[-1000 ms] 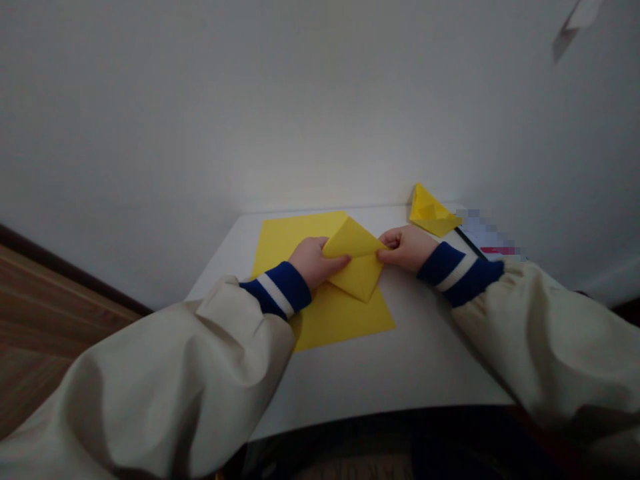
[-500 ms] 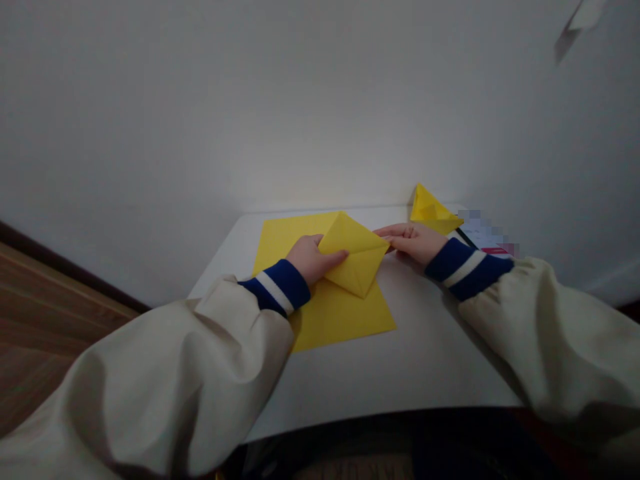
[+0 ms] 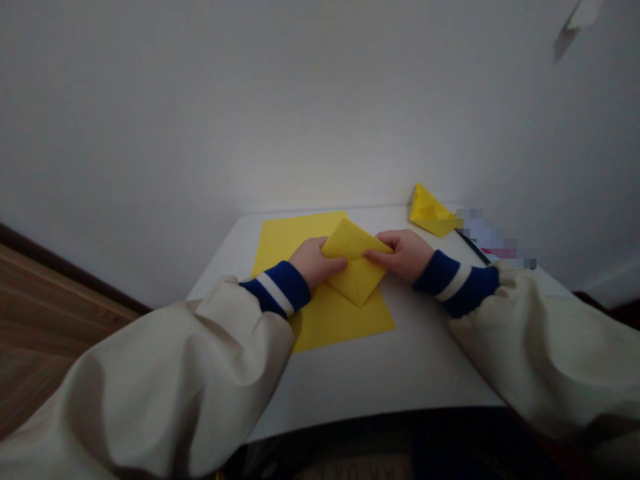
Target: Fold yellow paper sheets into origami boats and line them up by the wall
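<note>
A folded yellow paper, diamond-shaped with crossing creases, is held between both hands above the table. My left hand is closed on its left corner, thumb on the front face and the other fingers hidden behind. On the right corner my right hand pinches the paper, its thumb also lying across the front. Beneath the diamond lies a flat yellow sheet, partly covered by the left hand and the folded piece.
The white table stands against a pale wall. At its back right sits a folded yellow paper boat. Beside that lies a blurred-out printed item with a dark edge. Wooden furniture is at the far left.
My right hand has moved left and its thumb has come over the front of the folded paper. The diamond has turned slightly and sits a little lower.
</note>
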`<state>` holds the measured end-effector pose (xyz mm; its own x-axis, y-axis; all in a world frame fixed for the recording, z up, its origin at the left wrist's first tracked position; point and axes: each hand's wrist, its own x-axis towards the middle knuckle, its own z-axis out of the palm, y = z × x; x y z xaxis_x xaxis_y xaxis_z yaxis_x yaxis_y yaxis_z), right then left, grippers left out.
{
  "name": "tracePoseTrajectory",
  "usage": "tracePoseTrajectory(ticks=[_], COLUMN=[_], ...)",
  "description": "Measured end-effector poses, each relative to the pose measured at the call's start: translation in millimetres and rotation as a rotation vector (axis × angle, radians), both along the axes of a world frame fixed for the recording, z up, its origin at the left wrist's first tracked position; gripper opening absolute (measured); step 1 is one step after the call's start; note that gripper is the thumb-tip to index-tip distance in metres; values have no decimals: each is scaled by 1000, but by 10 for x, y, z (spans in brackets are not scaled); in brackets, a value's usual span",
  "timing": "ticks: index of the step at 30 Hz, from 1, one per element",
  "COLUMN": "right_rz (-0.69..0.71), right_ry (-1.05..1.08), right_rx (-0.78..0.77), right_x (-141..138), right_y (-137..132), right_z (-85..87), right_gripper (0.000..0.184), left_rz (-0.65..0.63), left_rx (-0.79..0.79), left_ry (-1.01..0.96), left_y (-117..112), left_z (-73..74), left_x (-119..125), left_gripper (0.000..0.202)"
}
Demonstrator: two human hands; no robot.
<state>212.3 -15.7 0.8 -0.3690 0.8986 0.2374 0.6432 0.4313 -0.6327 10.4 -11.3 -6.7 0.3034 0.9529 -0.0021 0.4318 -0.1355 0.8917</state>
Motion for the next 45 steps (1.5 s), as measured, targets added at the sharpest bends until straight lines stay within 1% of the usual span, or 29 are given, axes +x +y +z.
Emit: tracePoseTrajectory(ticks=[6,8,12,17,20,23,26,28,34,36,38,39,41,43,45], right_rz=[21,22,11,-8,-21,-31,-42,-39,-54,-74,-87,-88,-69,-69,-131], right_ry=[-6,4,17,107,165,238,318,358,399,402,398,395,381,353,346], right_rx=[-30,-38,-59,-135,-156,-185,-222,-245,-269,-276,-272,-267,-254,-238,-237], right_x=[24,32,64,161,223,264,285,291,288,282,277,274,270,263,250], right_y=[7,7,20,74,115,152,176,185,191,189,186,186,184,183,183], right_z=[-5,1,4,-33,-72,-113,-149,-170,-206,-203,-197,-194,-190,-191,-194], right_gripper=[34,34,35,33,29,25,21,19,18,17,17,18,20,24,26], left_rz=[19,15,6,44,78,92,92,77,20,22,44,51,46,51,90], left_rx=[-41,-49,-40,49,69,79,68,33,-21,-29,-5,27,110,189,247], left_ry=[11,-2,-26,50,86,78,38,-14,-193,-260,-309,-304,-219,-100,-24], left_y=[-38,-41,-12,58,71,63,59,56,21,14,21,30,52,72,87], left_z=[64,69,20,-83,-100,-91,-95,-105,-106,-104,-104,-103,-99,-96,-98], left_x=[16,13,-19,-75,-84,-82,-82,-77,-14,5,6,0,-25,-55,-79], left_gripper=[21,21,24,19,16,17,17,20,37,38,35,30,21,24,29])
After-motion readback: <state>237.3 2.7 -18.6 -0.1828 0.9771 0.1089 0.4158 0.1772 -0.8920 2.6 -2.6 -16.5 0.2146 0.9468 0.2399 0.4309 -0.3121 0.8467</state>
